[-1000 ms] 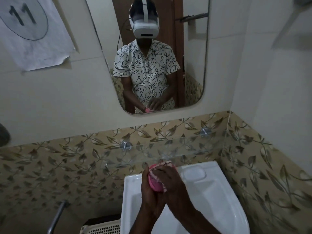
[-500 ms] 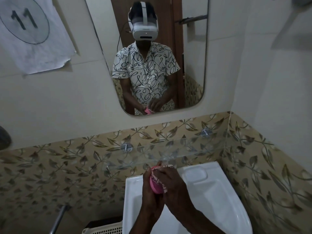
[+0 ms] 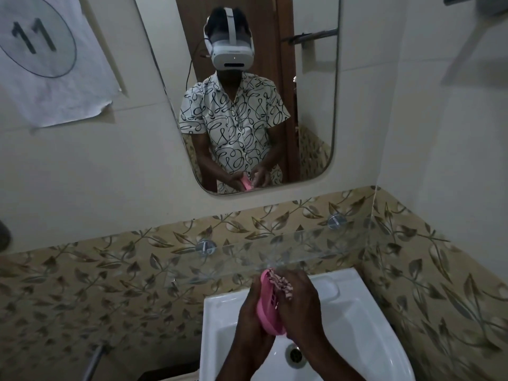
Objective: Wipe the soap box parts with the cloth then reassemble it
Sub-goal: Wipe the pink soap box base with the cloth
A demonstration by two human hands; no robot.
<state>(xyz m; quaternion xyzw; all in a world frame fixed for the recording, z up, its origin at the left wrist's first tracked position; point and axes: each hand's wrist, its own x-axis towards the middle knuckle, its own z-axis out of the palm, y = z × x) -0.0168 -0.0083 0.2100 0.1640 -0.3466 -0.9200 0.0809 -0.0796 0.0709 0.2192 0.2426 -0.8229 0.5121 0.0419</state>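
With the pink soap box part gripped in our left hand over the sink and our right hand fingers clenched on the cloth, we'd best press firmly along slots and rim, turning the part

A white paper sheet hangs on the wall left of the mirror; it bears the handwritten number "11" inside a drawn circle.

Glass shelf just above; sink open below.
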